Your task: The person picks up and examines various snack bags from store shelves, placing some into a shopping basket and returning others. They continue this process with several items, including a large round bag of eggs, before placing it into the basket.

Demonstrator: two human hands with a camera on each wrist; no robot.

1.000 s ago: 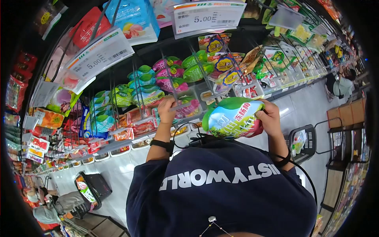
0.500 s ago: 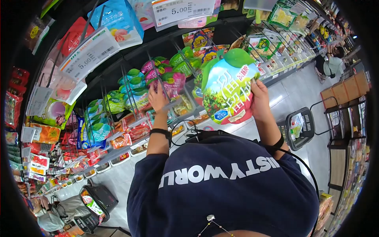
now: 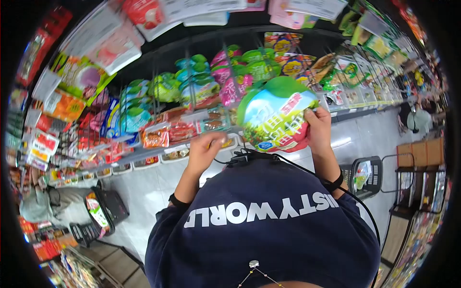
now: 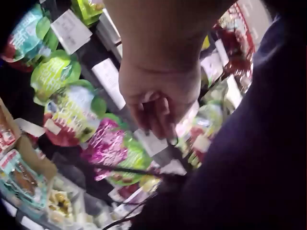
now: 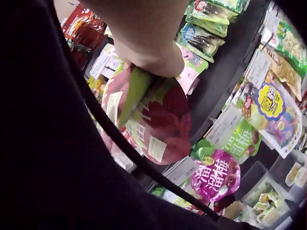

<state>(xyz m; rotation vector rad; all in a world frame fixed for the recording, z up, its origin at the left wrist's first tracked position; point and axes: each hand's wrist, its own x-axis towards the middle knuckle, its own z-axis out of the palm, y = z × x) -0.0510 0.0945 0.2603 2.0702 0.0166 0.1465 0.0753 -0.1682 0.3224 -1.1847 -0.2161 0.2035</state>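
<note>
My right hand (image 3: 318, 126) pinches a bag of frozen-fruit snack (image 3: 276, 115) by its right edge. The bag is blue, green and red, with a leaf-shaped green top and white lettering. From the right wrist view, the bag's dark red back (image 5: 165, 124) hangs below the hand. My left hand (image 3: 204, 150) is low in front of the shelf, left of the bag, its fingers loosely curled around nothing. Behind the bag, a purple bag (image 3: 235, 89) of similar shape stands on the shelf. In the left wrist view, the left hand (image 4: 160, 103) overlaps the shelf's price tags.
Green bags (image 3: 261, 65) and blue bags (image 3: 194, 67) stand in rows between wire dividers. Red snack packs (image 3: 180, 129) lie along the front shelf. A black shopping basket (image 3: 367, 175) is on the floor to the right. Another person with a basket (image 3: 113, 209) is at left.
My left hand reached in to the purple bag on the shelf, then came back down toward my body without it. The held bag was raised, then lowered slightly, still in my right hand.
</note>
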